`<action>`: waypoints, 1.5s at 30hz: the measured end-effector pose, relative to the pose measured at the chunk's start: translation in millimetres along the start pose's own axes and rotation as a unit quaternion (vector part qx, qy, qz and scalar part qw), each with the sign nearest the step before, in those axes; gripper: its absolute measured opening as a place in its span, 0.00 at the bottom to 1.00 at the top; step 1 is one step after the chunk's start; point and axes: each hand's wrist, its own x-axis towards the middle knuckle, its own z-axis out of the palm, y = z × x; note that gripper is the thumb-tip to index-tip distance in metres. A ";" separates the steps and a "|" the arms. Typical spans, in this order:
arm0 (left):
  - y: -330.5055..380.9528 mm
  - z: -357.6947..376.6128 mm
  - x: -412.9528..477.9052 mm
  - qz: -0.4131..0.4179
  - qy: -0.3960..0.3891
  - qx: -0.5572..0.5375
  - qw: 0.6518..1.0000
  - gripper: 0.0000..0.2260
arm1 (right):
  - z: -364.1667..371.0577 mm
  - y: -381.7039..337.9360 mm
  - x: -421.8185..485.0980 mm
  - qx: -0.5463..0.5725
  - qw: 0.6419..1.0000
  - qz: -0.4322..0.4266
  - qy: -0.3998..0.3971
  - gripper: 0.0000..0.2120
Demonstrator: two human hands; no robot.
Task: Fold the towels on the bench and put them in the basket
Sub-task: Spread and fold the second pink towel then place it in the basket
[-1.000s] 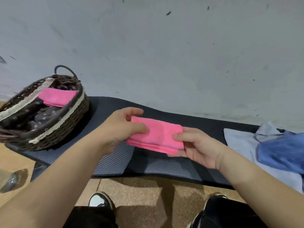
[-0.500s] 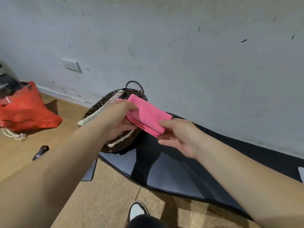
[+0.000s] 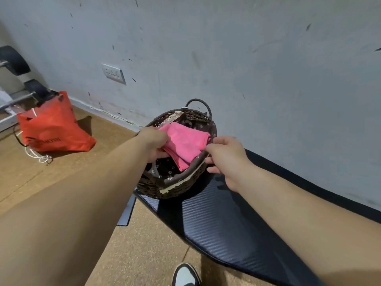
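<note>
The left grip (image 3: 153, 142) clasps the folded pink cloth towel (image 3: 184, 142) by its left edge, inside the dark woven wicker basket (image 3: 175, 188) on the black padded bench (image 3: 226, 223). The right grip (image 3: 224, 155) is at the basket's right rim, and I cannot tell whether it holds anything.

A bright pink towel (image 3: 183, 141) in a dark brown wicker basket (image 3: 175, 189), its brown lining (image 3: 169, 172) dotted with small white flowers. The bench (image 3: 226, 223) is black with a fine ribbed weave. Far left, an orange-red bag (image 3: 53, 129) on the tan, speckled floor (image 3: 144, 244).
</note>
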 end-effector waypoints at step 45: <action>-25.6 93.4 -149.5 0.294 -0.016 0.159 0.942 0.04 | -150.2 41.0 -102.7 -0.075 0.994 0.021 -0.077 0.08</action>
